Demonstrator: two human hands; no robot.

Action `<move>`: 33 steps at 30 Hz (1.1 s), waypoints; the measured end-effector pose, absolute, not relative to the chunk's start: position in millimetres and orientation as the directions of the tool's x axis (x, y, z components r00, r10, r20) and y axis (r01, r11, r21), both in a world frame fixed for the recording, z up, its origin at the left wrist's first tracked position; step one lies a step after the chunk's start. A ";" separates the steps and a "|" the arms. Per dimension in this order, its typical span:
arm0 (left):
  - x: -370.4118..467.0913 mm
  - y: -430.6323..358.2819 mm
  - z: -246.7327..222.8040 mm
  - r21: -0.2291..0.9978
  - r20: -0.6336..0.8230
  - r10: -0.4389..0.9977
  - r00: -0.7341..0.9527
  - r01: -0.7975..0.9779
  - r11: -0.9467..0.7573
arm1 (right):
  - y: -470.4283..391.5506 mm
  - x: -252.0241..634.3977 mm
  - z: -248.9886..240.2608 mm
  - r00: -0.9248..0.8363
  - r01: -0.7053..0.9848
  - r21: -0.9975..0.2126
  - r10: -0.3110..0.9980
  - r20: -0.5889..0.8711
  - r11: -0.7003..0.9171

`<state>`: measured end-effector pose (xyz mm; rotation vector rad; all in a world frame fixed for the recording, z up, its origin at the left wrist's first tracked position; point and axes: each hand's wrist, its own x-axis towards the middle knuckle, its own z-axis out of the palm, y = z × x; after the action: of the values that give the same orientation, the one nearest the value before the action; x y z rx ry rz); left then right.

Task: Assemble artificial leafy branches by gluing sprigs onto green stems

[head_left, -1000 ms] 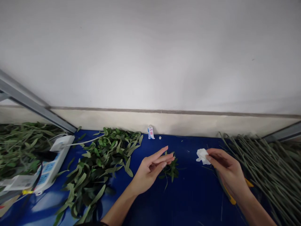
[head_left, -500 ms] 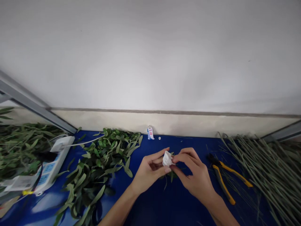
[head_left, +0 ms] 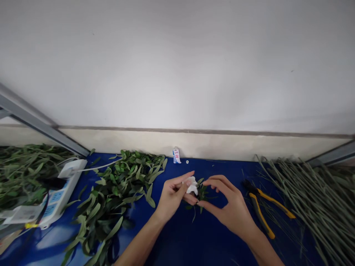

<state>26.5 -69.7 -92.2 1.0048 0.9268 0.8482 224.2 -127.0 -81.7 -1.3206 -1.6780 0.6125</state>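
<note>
In the head view my left hand [head_left: 172, 195] is closed on a crumpled white tissue-like piece [head_left: 192, 186], its thumb pressed over the piece. Just right of it, my right hand [head_left: 227, 205] has thumb and forefinger apart, their tips beside a small bunch of green leaves [head_left: 203, 193]. Whether the right fingertips touch a leaf is too small to tell. A thin stem hangs below the bunch.
Leaf piles lie at left [head_left: 111, 192], beside a white power strip [head_left: 59, 192] with cables. A small tube [head_left: 176, 155] and round cap [head_left: 187, 162] sit near the wall. Yellow-handled pliers [head_left: 262, 214] and bare stems [head_left: 313, 195] are at right.
My left hand has shifted slightly left with the white piece. My right fingers have come off the white piece and spread, and more of the green leaves shows between the hands.
</note>
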 end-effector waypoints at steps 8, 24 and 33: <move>28.0 -68.8 -91.6 0.954 -0.166 0.896 0.411 -0.165 0.252 | -106.0 206.7 -94.0 -0.086 0.242 -0.961 0.990 0.115 0.133; 16.6 -78.4 -92.9 0.912 -0.020 0.836 0.548 -0.333 0.240 | -103.1 192.0 -76.1 -0.074 0.613 -0.668 0.873 0.482 0.421; 3.4 -89.0 -59.6 0.926 0.100 0.858 0.504 -0.363 0.105 | -112.9 218.9 -42.0 0.162 0.420 -0.877 0.932 0.323 0.231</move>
<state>3.4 -89.0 -59.6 1.1318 0.5418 0.9670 218.9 -112.9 -42.0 -1.3651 -1.4368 0.6047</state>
